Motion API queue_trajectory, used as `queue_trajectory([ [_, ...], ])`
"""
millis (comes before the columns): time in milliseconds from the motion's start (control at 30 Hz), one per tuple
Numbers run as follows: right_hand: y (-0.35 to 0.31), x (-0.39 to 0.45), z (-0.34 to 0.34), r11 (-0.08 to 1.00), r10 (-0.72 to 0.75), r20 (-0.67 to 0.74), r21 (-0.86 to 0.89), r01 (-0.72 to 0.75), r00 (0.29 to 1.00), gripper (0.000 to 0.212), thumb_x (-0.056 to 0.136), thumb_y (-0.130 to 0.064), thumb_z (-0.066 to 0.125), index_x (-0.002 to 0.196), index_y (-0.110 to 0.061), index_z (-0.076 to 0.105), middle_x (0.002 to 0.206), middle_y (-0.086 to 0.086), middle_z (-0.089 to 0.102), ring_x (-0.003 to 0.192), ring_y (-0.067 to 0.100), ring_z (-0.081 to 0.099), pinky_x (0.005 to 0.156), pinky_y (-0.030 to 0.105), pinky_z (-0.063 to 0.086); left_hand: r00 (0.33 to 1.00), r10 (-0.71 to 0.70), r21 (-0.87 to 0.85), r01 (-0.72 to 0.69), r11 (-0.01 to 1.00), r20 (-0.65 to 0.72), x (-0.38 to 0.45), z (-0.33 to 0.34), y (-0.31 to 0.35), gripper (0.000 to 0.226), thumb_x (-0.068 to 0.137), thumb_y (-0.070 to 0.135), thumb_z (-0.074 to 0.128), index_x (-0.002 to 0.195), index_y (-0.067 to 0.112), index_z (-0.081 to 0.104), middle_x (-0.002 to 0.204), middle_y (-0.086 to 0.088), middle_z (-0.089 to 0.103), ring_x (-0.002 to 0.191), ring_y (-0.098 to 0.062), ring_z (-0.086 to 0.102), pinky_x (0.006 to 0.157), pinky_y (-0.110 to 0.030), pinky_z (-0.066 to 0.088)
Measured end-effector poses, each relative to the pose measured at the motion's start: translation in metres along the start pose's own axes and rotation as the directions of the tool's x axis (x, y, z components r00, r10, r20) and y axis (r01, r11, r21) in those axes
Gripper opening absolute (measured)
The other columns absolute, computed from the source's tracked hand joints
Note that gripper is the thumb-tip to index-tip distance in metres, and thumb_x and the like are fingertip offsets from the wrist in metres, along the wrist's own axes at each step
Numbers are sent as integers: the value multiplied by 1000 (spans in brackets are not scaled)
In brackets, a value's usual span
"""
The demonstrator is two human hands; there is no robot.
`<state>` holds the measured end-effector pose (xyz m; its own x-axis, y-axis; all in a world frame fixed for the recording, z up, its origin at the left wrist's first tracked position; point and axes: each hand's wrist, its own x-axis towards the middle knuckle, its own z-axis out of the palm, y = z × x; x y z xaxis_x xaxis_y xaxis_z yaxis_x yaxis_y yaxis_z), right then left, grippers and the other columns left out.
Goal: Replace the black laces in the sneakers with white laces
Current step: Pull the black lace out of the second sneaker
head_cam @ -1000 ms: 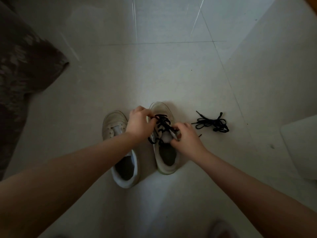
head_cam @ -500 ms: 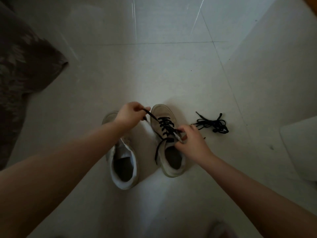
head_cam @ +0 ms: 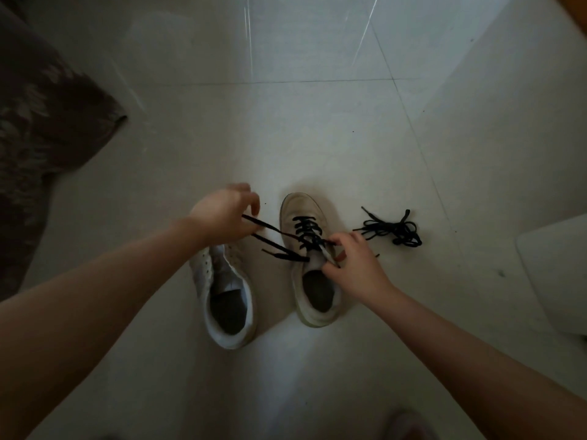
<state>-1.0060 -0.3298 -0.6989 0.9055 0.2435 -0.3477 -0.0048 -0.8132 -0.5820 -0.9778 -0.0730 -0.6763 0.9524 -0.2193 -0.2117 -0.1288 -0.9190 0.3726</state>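
- Sneakers side by side on pale floor tiles point(head_cam: 317, 138): right sneaker point(head_cam: 313, 265) laced black, left sneaker point(head_cam: 227, 300) unlaced.
- Left hand point(head_cam: 222, 217) pinches the black lace point(head_cam: 276, 246), pulled sideways.
- Right hand point(head_cam: 355, 268) grips the tongue.
- Loose black lace point(head_cam: 394, 230) lies beside the right sneaker.

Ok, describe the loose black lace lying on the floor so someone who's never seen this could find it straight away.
Start at the two pale sneakers side by side on the tiled floor. Just right of the laced sneaker, past the right hand, lies a tangled black lace. Unlike the lace still threaded through that sneaker, it lies bunched on bare tile, touching nothing.
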Motion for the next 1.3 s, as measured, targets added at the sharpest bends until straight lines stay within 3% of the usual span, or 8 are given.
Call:
queue_trajectory([
  [167, -2, -4, -1, 984, -122, -17, -131, 118, 992, 49, 82, -20, 60, 129, -21, 46, 125, 0, 41, 105, 18, 51, 77, 27, 41, 946, -41, -122, 85, 989, 323, -8, 4, 1, 19, 86, 48, 59, 69, 38, 59, 62, 16, 54, 68, -2, 49, 83, -29, 38],
  [267, -4, -4, 3, 970, -178, -10, -172, 174, 984, 53, 84, -10, 55, 134, -22, 43, 125, 3, 43, 111, 21, 45, 83, 29, 41, 965, -172, -435, 243, 867, 196, -1, -3, 1, 21, 88, 27, 61, 67, 26, 64, 59, 5, 53, 55, -10, 46, 59, -26, 37],
  [500, -3, -3, 3, 975, -133, -12, -181, 129, 991, 58, 84, -18, 58, 138, -25, 39, 125, 2, 40, 111, 20, 45, 82, 28, 42, 852, -513, -422, 429, 799, -105, 3, -4, -8, 17, 87, 19, 57, 77, 8, 65, 72, -11, 57, 65, -22, 51, 54, -27, 34],
  [567, -4, -3, 3, 974, -133, -6, -187, 130, 991, 58, 84, -19, 59, 138, -25, 39, 127, 2, 39, 111, 19, 46, 82, 28, 42, 826, -562, -651, 448, 613, 38, 2, 3, 2, 17, 90, 17, 54, 78, 8, 62, 78, -12, 59, 65, -19, 56, 53, -24, 44],
  [700, -4, -2, 3, 968, -151, -1, -205, 148, 989, 58, 83, -15, 58, 137, -23, 40, 131, 4, 38, 115, 22, 44, 87, 31, 43, 702, -611, -928, 331, -173, 365, 13, -5, 14, 24, 97, 11, 41, 74, 8, 48, 64, -9, 58, 46, -14, 63, 43, -21, 52],
  [1000, -1, -4, -5, 980, -182, -7, -88, 181, 983, 50, 85, -28, 62, 133, -25, 47, 128, -3, 39, 99, 13, 52, 80, 28, 46, 805, -577, -824, 415, 385, 136, 19, -13, 17, 26, 91, 15, 49, 66, 13, 50, 59, -4, 47, 35, -5, 49, 52, -22, 45],
  [1100, -2, 1, -8, 971, -240, -114, -28, 238, 964, 30, 85, -30, 66, 113, -21, 63, 114, -5, 48, 86, 8, 54, 77, 30, 50, 834, -495, -858, 424, 291, 245, 12, -9, 30, 19, 94, 16, 51, 76, 10, 54, 57, -2, 61, 48, -9, 63, 59, -24, 53],
  [1300, -13, 18, -12, 965, -260, -15, -37, 260, 965, 21, 82, -21, 66, 103, -19, 66, 109, -5, 47, 84, 7, 48, 78, 23, 44, 980, -200, -886, 98, 452, 6, 16, -20, 54, 28, 79, 26, 52, 87, 3, 65, 75, -10, 57, 78, -16, 56, 83, -21, 43],
])
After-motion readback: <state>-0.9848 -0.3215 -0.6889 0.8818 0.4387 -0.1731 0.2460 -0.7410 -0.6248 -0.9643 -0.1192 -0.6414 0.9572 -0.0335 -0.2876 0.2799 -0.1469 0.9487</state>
